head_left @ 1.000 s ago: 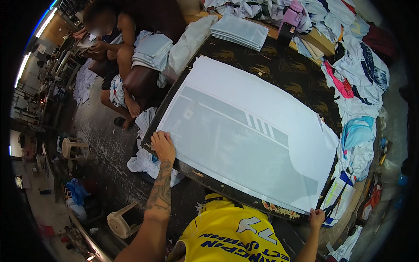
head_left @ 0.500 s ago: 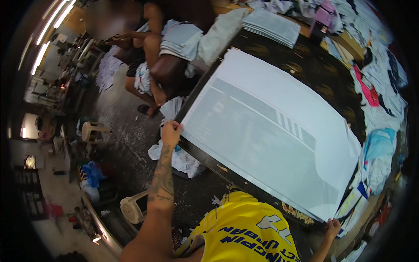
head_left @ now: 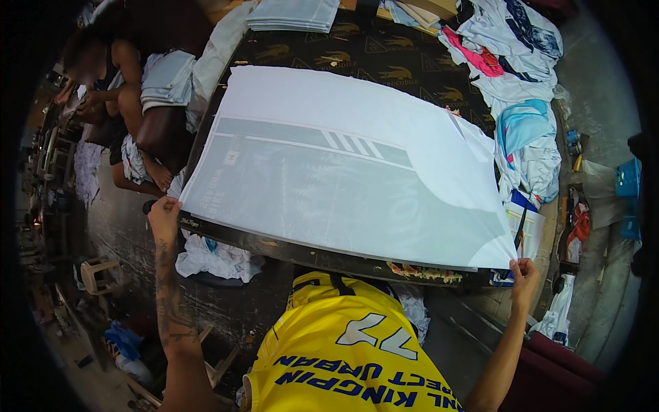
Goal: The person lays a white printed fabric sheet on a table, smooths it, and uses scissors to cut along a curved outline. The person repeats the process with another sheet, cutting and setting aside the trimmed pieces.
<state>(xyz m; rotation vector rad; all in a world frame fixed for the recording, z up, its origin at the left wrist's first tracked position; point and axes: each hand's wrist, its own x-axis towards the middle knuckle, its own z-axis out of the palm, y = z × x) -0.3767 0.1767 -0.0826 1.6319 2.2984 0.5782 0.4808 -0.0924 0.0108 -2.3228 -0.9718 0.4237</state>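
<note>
A large thin sheet (head_left: 295, 172), white with a pale grey printed panel and slanted white stripes, lies over the dark table. At its near left corner, my left hand (head_left: 163, 218) pinches the edge between thumb and fingers. My right hand (head_left: 525, 276) is closed on the near right corner, where the sheet puckers into small creases. Between the hands the near edge runs along the table's front. Toward the right the far layer shows plain white with a curved border; whether it is a separate piece, I cannot tell.
The dark table (head_left: 343, 51) has a chipped front edge. Folded pale grey pieces (head_left: 292, 15) lie stacked on its far left. Heaped white cloths (head_left: 525, 86) line the right side. A person (head_left: 123, 89) sits at the left; a stool (head_left: 100, 275) stands on the floor.
My view has turned to the right, so the table sits squarer and further left. Both hands still grip the sheet's near corners; the right corner looks more creased.
</note>
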